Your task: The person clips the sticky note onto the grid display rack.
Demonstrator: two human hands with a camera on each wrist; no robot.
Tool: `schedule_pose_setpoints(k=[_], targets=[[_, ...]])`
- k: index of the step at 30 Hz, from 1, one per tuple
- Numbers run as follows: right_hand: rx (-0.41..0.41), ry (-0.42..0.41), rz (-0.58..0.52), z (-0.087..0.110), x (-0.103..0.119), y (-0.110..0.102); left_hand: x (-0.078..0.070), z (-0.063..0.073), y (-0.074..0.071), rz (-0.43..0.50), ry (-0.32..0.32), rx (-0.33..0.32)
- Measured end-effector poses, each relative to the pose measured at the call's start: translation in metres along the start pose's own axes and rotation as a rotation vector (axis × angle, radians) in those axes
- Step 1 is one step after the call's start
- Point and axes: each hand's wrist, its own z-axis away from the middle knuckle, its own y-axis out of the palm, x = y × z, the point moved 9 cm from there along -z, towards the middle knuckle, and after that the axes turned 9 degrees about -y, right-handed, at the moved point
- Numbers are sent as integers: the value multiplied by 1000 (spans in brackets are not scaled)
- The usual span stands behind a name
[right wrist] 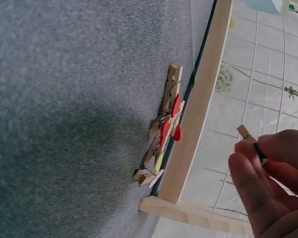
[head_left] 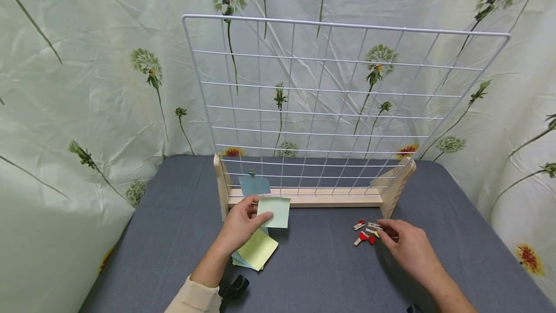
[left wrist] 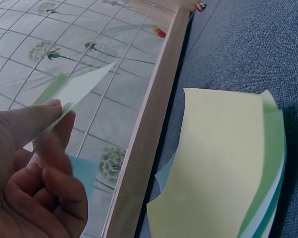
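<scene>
My left hand point(head_left: 241, 223) pinches a pale green paper note point(head_left: 278, 212) between thumb and fingers, in front of the wire grid's lower left. Below it a stack of notes point(head_left: 259, 249), yellow on top, lies on the table. My right hand point(head_left: 408, 250) is beside several small wooden clothespins point(right wrist: 170, 99) with red and yellow decorations. In the right wrist view its thumb and fingers pinch one small clothespin point(right wrist: 246, 133), mostly hidden by the fingertips. A blue note point(head_left: 254, 186) hangs on the grid from a clip point(head_left: 251, 173).
A white wire grid point(head_left: 319, 91) stands in a wooden base point(head_left: 334, 201) across the back of the grey table point(head_left: 321, 264). A black strap-like object point(head_left: 234, 288) lies near my left wrist. Behind hangs a flowered curtain point(head_left: 100, 110).
</scene>
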Motion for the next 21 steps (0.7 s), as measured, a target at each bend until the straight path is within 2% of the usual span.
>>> schedule_pose_setpoints(k=[7,11,17,21], targets=[[-68,10,11,-4,5,-8,1,-2,0,8,-23,-35],[-109,-38,22,-7,10,-13,1,-4,3,29,-28,-31],[-174,-104,28,-13,18,-21,-3,-5,5,-5,4,-51],[-186,-111,23,-16,22,-23,-2,-4,5,-33,0,-74]])
